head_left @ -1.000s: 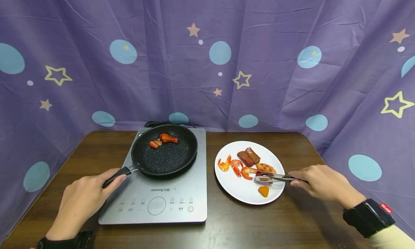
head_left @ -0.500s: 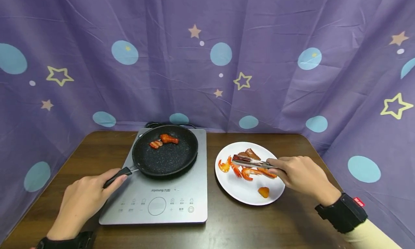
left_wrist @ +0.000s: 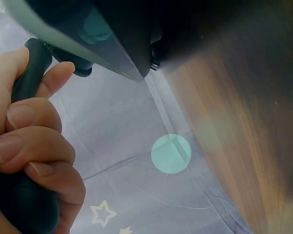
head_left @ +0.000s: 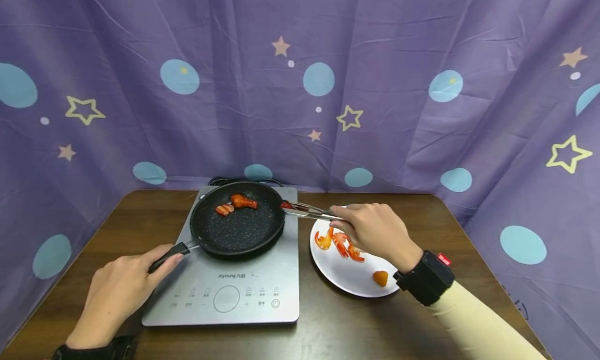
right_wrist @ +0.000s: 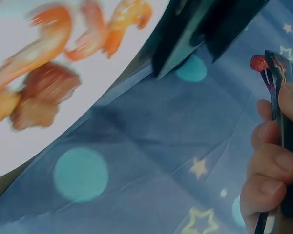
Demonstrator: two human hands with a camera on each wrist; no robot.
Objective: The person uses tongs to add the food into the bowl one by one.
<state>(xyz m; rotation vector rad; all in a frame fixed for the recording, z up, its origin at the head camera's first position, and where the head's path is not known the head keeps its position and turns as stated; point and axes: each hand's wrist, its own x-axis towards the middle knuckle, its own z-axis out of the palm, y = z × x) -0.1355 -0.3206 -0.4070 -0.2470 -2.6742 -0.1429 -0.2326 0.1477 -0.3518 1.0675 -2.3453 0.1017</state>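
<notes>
My left hand (head_left: 123,293) grips the black handle (left_wrist: 27,204) of a speckled frying pan (head_left: 234,231), fingers curled round it. In the pan lie a chicken drumstick (head_left: 244,201) and a striped slice of meat (head_left: 224,209). With curled fingers, my right hand (head_left: 377,230) holds metal tongs (head_left: 310,212) at the pan's right rim. Their tips pinch a dark red piece of food (right_wrist: 258,63), partly covered by them. Below that hand is a white plate (head_left: 344,282) bearing several shrimps (head_left: 340,244), an orange nugget (head_left: 380,278) and brown meat pieces (right_wrist: 53,87), hidden in the head view.
Under the pan is a silver induction cooktop (head_left: 187,308) with printed touch controls, its black cable (head_left: 220,181) coiled behind. Cooktop and plate stand on a dark wooden table (head_left: 337,323). A purple curtain (head_left: 389,157) with stars hangs along the table's back edge.
The tongs have lifted the dark red piece off the plate, and my right hand has carried it left to the pan's rim. My left hand and the pan have stayed still.
</notes>
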